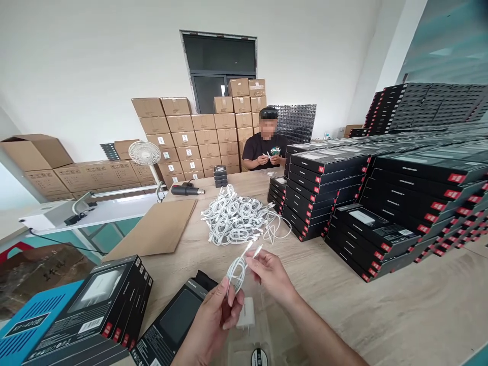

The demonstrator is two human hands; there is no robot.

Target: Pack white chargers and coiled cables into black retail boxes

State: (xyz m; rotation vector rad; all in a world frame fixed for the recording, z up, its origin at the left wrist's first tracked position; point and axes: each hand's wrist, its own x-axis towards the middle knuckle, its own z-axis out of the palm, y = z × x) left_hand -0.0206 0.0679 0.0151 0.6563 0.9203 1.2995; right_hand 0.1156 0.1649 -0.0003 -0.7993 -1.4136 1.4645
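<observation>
At the near edge, a round black-and-white disc [259, 357] sits by a clear plastic tray [241, 352], with a white charger [247, 311] just beyond, prongs toward the wearer. Over these, the left hand [219, 307] has its fingers closed around a coiled white cable [237, 272], while the right hand's fingers pinch it near its 2 plug ends — the cable is held above the tabletop [381, 315]. Left of the hands lies a black box [181, 311] with a dark window, partly behind the left forearm; farther left, a stack of black boxes [110, 300] stands beside a blue box [28, 325]. Beyond the hands is a heap of white cables [236, 216], between a flat cardboard sheet [152, 229] and high stacks of red-marked black boxes [316, 188]. Past the heap lies a heat gun [186, 189], near a small black stack [220, 176]. Across the tabletop, a co-worker [267, 147] holds something small and white — behind, brown cartons [206, 137] rise against the wall.
</observation>
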